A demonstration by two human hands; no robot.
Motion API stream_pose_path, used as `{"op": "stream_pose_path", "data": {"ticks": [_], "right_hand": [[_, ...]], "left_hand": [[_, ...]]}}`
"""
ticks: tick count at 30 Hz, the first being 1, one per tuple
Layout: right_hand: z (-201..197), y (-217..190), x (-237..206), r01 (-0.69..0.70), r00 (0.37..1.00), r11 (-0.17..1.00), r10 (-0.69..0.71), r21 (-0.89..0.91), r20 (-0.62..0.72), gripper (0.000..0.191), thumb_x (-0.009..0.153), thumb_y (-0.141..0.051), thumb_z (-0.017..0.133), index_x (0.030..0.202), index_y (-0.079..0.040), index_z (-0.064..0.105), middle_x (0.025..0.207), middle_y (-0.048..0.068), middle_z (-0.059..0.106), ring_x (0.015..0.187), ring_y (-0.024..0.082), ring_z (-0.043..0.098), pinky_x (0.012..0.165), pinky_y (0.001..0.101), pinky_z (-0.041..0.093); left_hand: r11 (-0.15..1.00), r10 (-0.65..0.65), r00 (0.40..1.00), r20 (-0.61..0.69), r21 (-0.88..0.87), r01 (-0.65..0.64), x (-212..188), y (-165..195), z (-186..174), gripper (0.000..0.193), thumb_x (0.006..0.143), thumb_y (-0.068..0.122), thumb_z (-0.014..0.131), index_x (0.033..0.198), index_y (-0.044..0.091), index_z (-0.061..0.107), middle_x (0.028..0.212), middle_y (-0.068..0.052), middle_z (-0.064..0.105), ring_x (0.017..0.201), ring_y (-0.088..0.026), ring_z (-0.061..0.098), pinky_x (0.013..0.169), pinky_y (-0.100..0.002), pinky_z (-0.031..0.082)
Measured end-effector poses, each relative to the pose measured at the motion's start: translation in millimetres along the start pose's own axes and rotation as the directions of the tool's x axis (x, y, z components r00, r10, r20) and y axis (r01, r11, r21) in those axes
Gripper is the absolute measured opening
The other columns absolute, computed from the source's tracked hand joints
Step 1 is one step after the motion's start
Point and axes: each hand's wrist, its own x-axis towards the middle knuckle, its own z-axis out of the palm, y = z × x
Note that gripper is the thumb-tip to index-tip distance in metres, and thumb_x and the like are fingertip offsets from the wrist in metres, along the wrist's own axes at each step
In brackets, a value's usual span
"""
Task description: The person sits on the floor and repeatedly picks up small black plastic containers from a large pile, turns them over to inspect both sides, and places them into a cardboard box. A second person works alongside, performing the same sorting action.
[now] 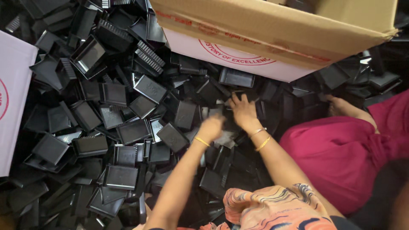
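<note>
A big heap of black plastic tray-like parts (128,127) covers the floor. My left hand (211,127) is curled into the pile beside one flat black part (172,137), with a thin gold bangle on its wrist; what it grips is hidden. My right hand (243,111) lies flat with fingers spread on black parts in the middle of the heap, two bangles on its wrist. Both hands sit close together, almost touching.
A brown cardboard box (277,25) with a white printed side leans over the heap at the top. Another white box panel (10,102) stands at the left edge. A leg in magenta cloth (341,153) and a bare foot (338,106) lie at the right.
</note>
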Motion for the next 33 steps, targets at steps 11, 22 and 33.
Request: {"op": "stream_pose_path", "data": {"ticks": [11, 22, 33], "right_hand": [[-101.3, -4.7, -50.4, -0.161, 0.982, 0.987, 0.162, 0.027, -0.093, 0.079, 0.064, -0.049, 0.085, 0.122, -0.002, 0.062, 0.120, 0.015, 0.060, 0.114, 0.033, 0.054, 0.088, 0.0498, 0.050], [-154.9, 16.0, -62.1, -0.072, 0.914, 0.867, 0.255, 0.493, -0.314, 0.084, 0.067, -0.046, 0.086, 0.130, 0.002, 0.059, 0.118, 0.022, 0.061, 0.111, 0.042, 0.058, 0.090, 0.0503, 0.051], [-159.0, 33.0, -73.7, 0.053, 0.868, 0.611, 0.363, 0.789, -0.340, 0.079, 0.071, -0.041, 0.089, 0.131, 0.001, 0.060, 0.121, 0.015, 0.064, 0.111, 0.028, 0.065, 0.096, 0.0372, 0.052]], "left_hand": [[0.992, -0.120, 0.983, -0.139, 0.008, 0.122, 32.1, -13.6, -51.6, 0.039, 0.076, 0.009, 0.064, 0.114, 0.005, 0.065, 0.116, -0.012, 0.063, 0.112, -0.034, 0.059, 0.095, -0.043, 0.052], [0.921, -0.383, 0.901, -0.202, -0.009, 0.390, 160.3, 15.6, -29.4, 0.098, 0.059, 0.046, 0.092, 0.133, 0.004, 0.044, 0.124, -0.018, 0.055, 0.120, -0.037, 0.050, 0.097, -0.052, 0.045], [0.908, -0.416, 0.849, -0.325, -0.109, 0.404, 182.2, 11.9, -6.8, 0.093, 0.060, 0.040, 0.089, 0.131, -0.001, 0.045, 0.119, -0.022, 0.055, 0.114, -0.041, 0.052, 0.093, -0.054, 0.046]]}}
